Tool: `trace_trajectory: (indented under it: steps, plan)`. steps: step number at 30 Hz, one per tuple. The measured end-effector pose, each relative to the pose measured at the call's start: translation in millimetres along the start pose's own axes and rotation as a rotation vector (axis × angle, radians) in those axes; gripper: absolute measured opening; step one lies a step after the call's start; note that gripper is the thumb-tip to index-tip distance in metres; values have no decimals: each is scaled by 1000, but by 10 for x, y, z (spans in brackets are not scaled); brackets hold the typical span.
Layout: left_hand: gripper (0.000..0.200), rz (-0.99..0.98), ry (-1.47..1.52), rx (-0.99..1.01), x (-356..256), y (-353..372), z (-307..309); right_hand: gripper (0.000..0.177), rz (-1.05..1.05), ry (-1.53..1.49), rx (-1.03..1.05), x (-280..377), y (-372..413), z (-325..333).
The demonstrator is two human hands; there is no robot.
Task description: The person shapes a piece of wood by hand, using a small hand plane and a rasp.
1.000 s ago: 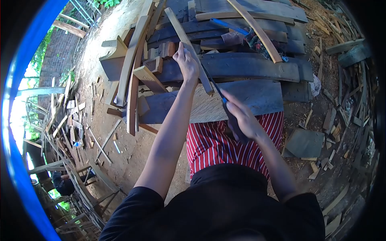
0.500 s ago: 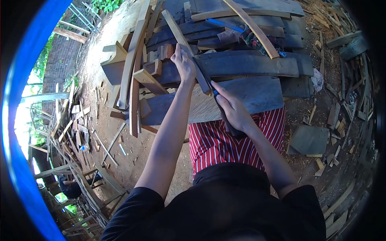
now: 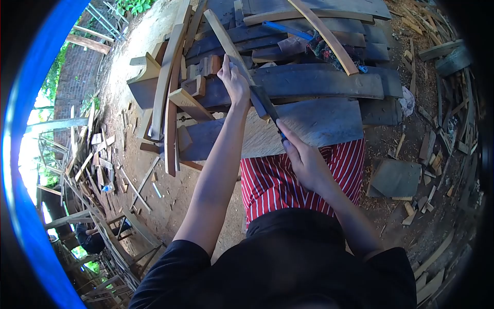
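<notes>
A long wooden strip [image 3: 225, 39] slants over the dark boards towards me, its near end above a wide weathered board [image 3: 319, 121]. My left hand [image 3: 235, 85] is closed at the strip's left side, with part of the grip hidden behind the hand. In my right hand [image 3: 306, 162], fingers wrapped round its handle, is a long, narrow dark-bladed tool [image 3: 266, 103]. Its blade lies along the near end of the strip, and a bit of blue shows by the handle. The tool's exact kind is unclear.
Stacked dark planks [image 3: 319, 82] lie ahead, with a blue-handled tool [image 3: 285, 30] and a loose light strip [image 3: 329, 41] on top. Upright boards [image 3: 167, 77] and small blocks [image 3: 211, 66] stand left. Wood scraps [image 3: 100, 170] litter the ground. Another person [image 3: 90, 239] sits far left.
My right hand has drawn back towards my body, down and slightly right, with the dark-bladed tool. My left hand and the wooden strip have barely shifted.
</notes>
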State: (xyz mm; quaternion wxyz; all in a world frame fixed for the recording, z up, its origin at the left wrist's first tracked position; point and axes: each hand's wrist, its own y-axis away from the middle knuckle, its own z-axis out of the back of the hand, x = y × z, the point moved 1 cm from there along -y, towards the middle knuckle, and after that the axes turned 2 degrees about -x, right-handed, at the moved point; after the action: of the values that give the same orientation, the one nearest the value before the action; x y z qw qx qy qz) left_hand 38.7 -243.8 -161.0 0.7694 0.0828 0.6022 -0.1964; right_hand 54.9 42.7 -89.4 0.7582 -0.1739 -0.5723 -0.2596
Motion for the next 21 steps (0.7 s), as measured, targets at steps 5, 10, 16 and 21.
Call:
trace_trajectory:
  steps: [5,10,16,21]
  plan:
    - [48,-69,-128,45,-7,28,55,47,-84,45,68,131,-467,-8]
    - [49,-35,-106,-57,-251,198,-15,47,71,112,8,11,-145,40]
    - [47,-28,-57,2,40,64,22,48,-90,249,100,196,-555,51]
    - [46,1,-4,-53,-244,193,-45,52,115,388,-37,66,-234,48]
